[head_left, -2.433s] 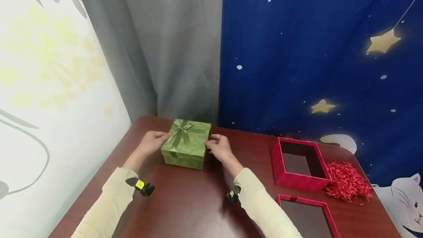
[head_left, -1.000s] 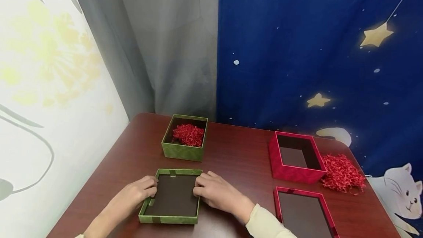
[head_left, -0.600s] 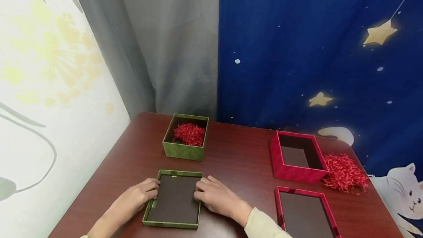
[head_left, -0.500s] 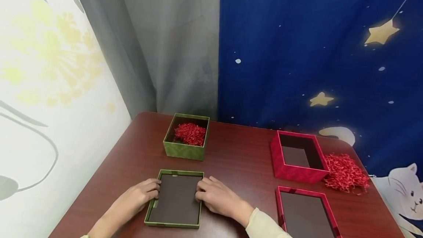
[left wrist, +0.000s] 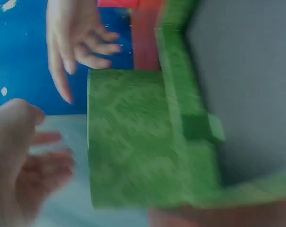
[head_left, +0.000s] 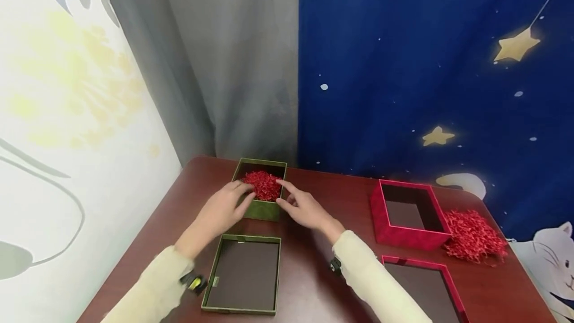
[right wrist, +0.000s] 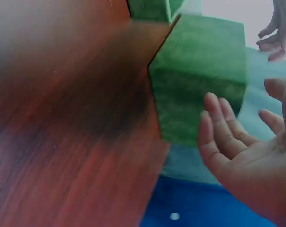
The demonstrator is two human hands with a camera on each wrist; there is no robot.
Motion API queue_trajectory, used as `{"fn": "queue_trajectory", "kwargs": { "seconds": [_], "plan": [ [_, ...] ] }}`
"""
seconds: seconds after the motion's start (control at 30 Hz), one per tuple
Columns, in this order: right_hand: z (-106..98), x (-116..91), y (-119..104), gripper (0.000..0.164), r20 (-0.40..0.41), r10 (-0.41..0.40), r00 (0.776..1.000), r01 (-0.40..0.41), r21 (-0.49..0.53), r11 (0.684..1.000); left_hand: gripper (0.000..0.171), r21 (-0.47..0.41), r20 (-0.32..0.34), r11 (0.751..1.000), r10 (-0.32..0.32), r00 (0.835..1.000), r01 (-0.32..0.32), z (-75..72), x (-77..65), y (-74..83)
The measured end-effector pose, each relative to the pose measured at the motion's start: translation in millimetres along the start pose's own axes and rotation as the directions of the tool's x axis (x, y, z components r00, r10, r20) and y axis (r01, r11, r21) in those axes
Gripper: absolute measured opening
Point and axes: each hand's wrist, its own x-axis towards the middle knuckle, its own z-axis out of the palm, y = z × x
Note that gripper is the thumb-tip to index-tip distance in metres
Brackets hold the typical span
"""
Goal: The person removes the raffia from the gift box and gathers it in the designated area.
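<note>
Filled with red crinkle paper [head_left: 263, 184], a green gift box [head_left: 263, 210] stands at the back left of the table with its top off. My left hand [head_left: 221, 208] is over the box's left front rim, thumb and fingers spread, fingertips close to the paper. My right hand [head_left: 307, 208] is at the right rim, fingers apart and holding nothing. Both wrist views show loose, parted fingers beside the green box [left wrist: 128, 137]. The green lid [head_left: 244, 275] lies inside-up nearer me, under my left forearm.
To the right stands a red box [head_left: 410, 239] with its dark inside showing. A heap of red crinkle paper [head_left: 475, 236] lies against its right side, and a red lid [head_left: 421, 288] lies inside-up in front. Curtains [head_left: 255, 64] hang behind the table [head_left: 332, 198].
The green lid came off the box and was laid down in front, inside-up. Both hands have let go of it and moved forward to the open green box.
</note>
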Motion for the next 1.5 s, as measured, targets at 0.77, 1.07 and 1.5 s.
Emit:
{"fn": "queue_trajectory", "kwargs": {
  "seconds": [0.77, 1.07, 1.5],
  "plan": [
    [19, 21, 23, 0.064, 0.094, 0.228, 0.969, -0.239, 0.134, 0.962, 0.087, 0.192, 0.483, 0.892, -0.448, 0.752, 0.409, 77.6, 97.7, -12.4],
    [17, 23, 22, 0.064, 0.102, 0.235, 0.966, -0.246, 0.108, 0.963, 0.065, 0.038, 0.367, 0.939, -0.331, 0.869, 0.342, 58.8, 100.4, -23.7],
    [19, 21, 20, 0.063, 0.099, 0.239, 0.966, -0.249, 0.099, 0.964, 0.047, -0.115, -0.013, 0.941, -0.322, 0.947, 0.319, -53.1, 54.6, -83.9]
  ]
}}
